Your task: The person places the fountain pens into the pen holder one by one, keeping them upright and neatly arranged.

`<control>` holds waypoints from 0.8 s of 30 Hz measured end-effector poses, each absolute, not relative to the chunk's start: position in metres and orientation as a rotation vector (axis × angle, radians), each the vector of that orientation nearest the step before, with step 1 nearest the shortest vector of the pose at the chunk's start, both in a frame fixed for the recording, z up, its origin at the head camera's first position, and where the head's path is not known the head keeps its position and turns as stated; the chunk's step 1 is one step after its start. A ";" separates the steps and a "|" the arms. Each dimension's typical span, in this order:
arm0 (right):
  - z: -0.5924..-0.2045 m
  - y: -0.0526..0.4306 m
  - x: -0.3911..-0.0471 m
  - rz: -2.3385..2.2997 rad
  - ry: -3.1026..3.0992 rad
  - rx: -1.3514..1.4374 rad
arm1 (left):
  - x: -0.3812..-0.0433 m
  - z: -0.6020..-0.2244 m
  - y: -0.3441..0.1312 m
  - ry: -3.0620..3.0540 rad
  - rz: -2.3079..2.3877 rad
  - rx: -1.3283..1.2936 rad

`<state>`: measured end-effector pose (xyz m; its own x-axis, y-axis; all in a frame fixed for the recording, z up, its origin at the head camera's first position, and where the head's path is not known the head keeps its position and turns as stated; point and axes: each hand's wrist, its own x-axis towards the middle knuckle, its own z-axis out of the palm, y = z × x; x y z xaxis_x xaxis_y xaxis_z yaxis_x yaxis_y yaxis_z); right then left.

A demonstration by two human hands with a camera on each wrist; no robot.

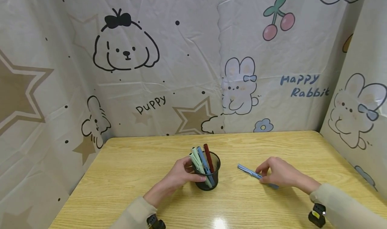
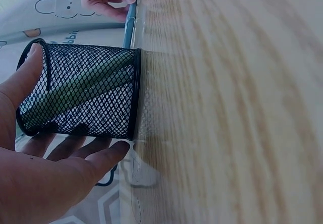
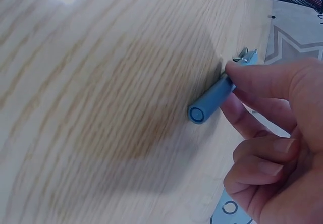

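A black mesh pen cup [image 1: 208,182] stands upright on the table, holding light green pens [image 1: 196,161], a blue pen [image 1: 203,158] and a dark red pen [image 1: 208,156]. My left hand [image 1: 182,172] grips the cup from its left side, thumb at the rim and fingers along the mesh wall, as the left wrist view shows. To the right, another blue pen [image 1: 249,171] with a metal clip lies slantwise on the table. My right hand [image 1: 279,172] pinches that pen near its middle between thumb and fingers, its other fingers curled in the right wrist view [image 3: 272,128].
The wooden table [image 1: 145,155] ends at a printed cloth backdrop [image 1: 181,71] at the back, with more cloth along both sides. A bright light reflection shows near the table's front. Each wrist carries a small black device [image 1: 317,215].
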<state>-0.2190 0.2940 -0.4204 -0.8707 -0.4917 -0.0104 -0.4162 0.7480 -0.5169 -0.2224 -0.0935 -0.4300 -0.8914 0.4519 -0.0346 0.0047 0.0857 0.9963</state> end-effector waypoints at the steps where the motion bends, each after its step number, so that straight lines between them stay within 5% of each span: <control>1: -0.420 0.295 -0.219 -0.776 2.793 -0.731 | -0.223 -0.430 -0.093 2.038 1.869 0.450; 24: -0.416 0.285 -0.222 -0.633 2.837 -0.677 | -0.221 -0.430 -0.092 2.065 1.875 0.451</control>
